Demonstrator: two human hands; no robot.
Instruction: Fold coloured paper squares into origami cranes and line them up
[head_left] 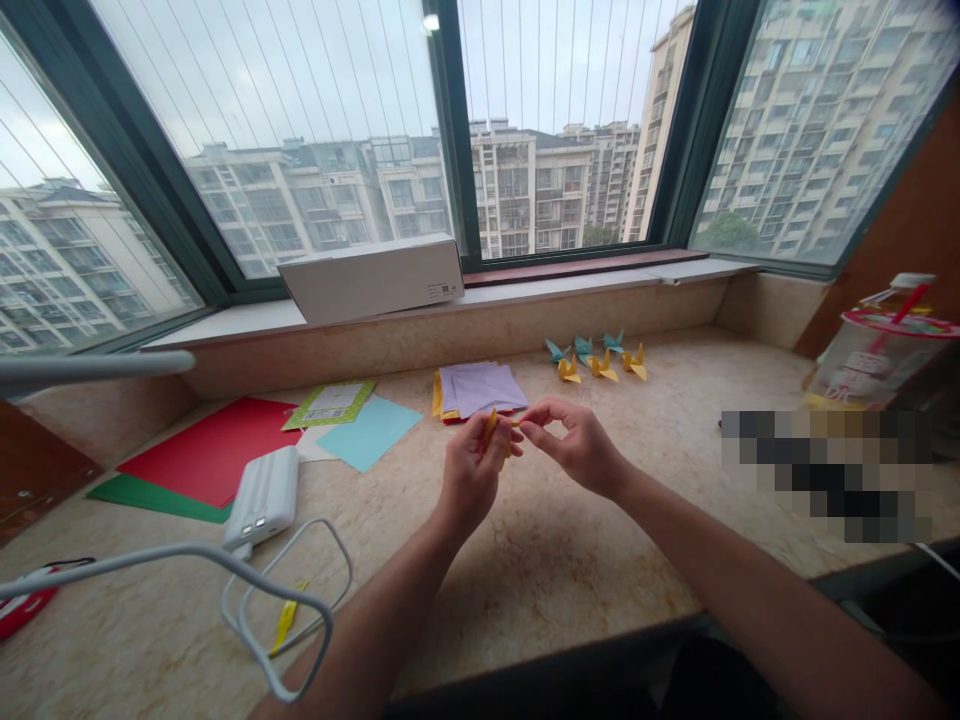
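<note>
So the yellow paper [491, 428] is up in the air, right between the person's two hands and just above the bench [540, 565]. The left hand [471, 468] has its fingers pinched around it, probably to keep it steady, and the right hand [576, 446] has thumb and forefinger nipped together on what looks like a thin end of the same piece. Neither hand is letting go of anything. Holding it off the surface makes sense imo, since both sides of something that small are easier to get at that way.

Direction-wise: one narrow bit sticks up out of the left fingers, leaning slightly, and another thin bit runs sideways toward the right fingers. Can't really tell the overall long axis, too much of it is covered.

Just beyond the hands there's a pile of purple sheets [484, 388] with yellow edges poking out, likely kept there for easy reach. Right of that, three yellow birds [602, 367] stand in front of three blue birds [583, 349], lined up neatly, I'd guess so they don't get knocked. Bigger red [217, 450] and light blue sheets [371, 432] lie flat off to the left, by a power bank [262, 495].
</note>
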